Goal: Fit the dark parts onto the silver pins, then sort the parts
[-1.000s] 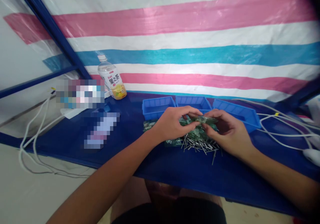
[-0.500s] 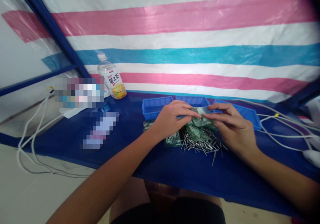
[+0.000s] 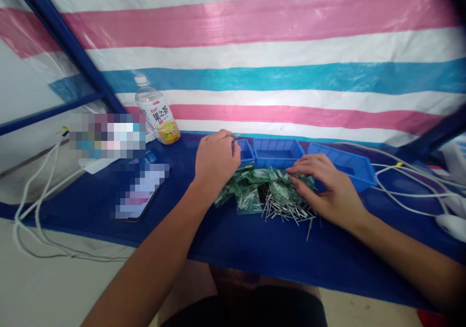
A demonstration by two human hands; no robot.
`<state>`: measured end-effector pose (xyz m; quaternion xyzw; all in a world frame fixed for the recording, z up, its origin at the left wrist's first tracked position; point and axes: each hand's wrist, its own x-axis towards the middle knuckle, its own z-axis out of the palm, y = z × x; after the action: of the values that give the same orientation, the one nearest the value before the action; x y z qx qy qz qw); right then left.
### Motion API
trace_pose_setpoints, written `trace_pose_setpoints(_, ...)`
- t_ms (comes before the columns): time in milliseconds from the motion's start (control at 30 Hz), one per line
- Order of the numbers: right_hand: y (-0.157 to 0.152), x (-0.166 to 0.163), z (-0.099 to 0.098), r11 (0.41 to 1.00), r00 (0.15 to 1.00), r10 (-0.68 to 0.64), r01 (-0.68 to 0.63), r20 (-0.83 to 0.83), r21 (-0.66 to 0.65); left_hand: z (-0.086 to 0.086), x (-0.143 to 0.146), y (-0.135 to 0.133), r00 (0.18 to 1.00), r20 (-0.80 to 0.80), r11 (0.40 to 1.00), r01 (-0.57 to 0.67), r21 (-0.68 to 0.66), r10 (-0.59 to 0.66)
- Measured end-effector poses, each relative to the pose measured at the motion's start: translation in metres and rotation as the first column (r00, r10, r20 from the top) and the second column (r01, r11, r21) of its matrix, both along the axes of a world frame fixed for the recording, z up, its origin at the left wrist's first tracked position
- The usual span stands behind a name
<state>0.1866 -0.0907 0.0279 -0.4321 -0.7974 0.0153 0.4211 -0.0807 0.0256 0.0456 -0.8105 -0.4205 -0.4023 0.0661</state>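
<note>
My left hand (image 3: pixel 217 159) is curled closed over the left blue bin (image 3: pixel 245 152), its back towards me. A thin greyish edge pokes out at its fingertips, too little of it to name. My right hand (image 3: pixel 325 186) rests on the heap of small green plastic bags (image 3: pixel 251 176), thumb and forefinger close together on a bag (image 3: pixel 282 191). Below these fingers lies a loose pile of thin metal pins (image 3: pixel 287 210). One clear greenish bag (image 3: pixel 249 201) with pins inside lies flat at the pile's left.
Two more blue bins, the middle one (image 3: pixel 278 152) and the right one (image 3: pixel 344 164), stand behind the heap. Leftward are a drink bottle (image 3: pixel 160 115) and a phone (image 3: pixel 145 193). White cables (image 3: pixel 404 196) and a white mouse (image 3: pixel 451 227) lie at right.
My left hand has parted from the right and moved left to the left bin. My right hand has dropped slightly onto the bags. The bag between both hands is no longer held up there.
</note>
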Motion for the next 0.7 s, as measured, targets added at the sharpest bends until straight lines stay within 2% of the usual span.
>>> trace_pose_setpoints(100,-0.002,-0.001,0.006,0.987,0.978,0.155,-0.158,0.139,0.012,-0.002,-0.004,0.003,0.994,-0.067,0.996,-0.086,0.018,0.087)
trace_pose_setpoints(233,-0.009,-0.004,0.012,0.944,0.9,0.313,-0.33,0.304,0.003,-0.002,-0.002,-0.001,0.989,-0.127,0.995,-0.08,-0.052,0.073)
trace_pose_setpoints(333,-0.014,-0.008,0.015,0.918,0.833,0.361,-0.397,0.42,-0.003,-0.001,0.003,-0.005,0.984,-0.168,0.993,-0.079,-0.086,0.064)
trace_pose_setpoints(433,-0.017,-0.011,0.014,0.912,0.792,0.359,-0.41,0.494,-0.006,-0.001,0.008,-0.009,0.991,-0.136,0.998,-0.015,-0.064,0.007)
trace_pose_setpoints(567,-0.017,-0.015,0.013,0.909,0.779,0.379,-0.415,0.499,-0.043,0.001,0.013,-0.014,0.993,-0.042,0.993,0.108,-0.04,-0.109)
trace_pose_setpoints(700,-0.016,-0.013,0.014,0.892,0.846,0.447,-0.446,0.291,-0.072,0.006,0.018,-0.022,0.961,0.073,0.963,0.268,-0.025,-0.266)
